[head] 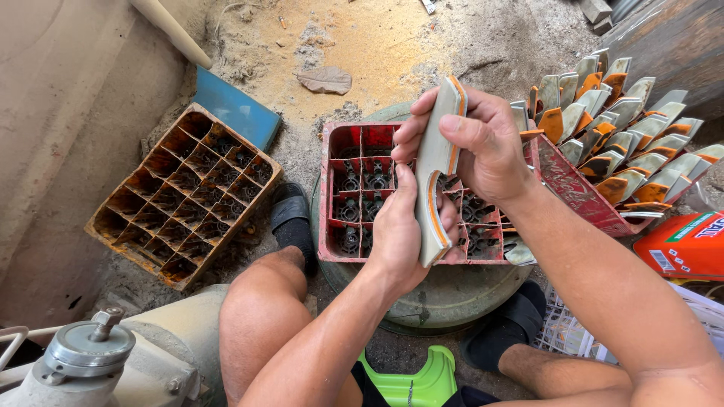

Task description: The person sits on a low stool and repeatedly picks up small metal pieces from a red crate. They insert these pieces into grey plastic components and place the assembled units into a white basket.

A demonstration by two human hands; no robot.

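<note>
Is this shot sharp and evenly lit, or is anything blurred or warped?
Head view: soft daylight, no harsh glare; both hands and the grey-orange piece are sharp; the wide lens bends edges, stretching the right forearm; the sand looks brightest.

One head camera looks steeply down from close above, over the knees toward the sandy ground [362, 38].

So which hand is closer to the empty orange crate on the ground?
The left hand. It grips the lower end of the grey-and-orange curved piece over the red crate, on the orange crate's side. The right hand holds the top end, farther away.
</note>
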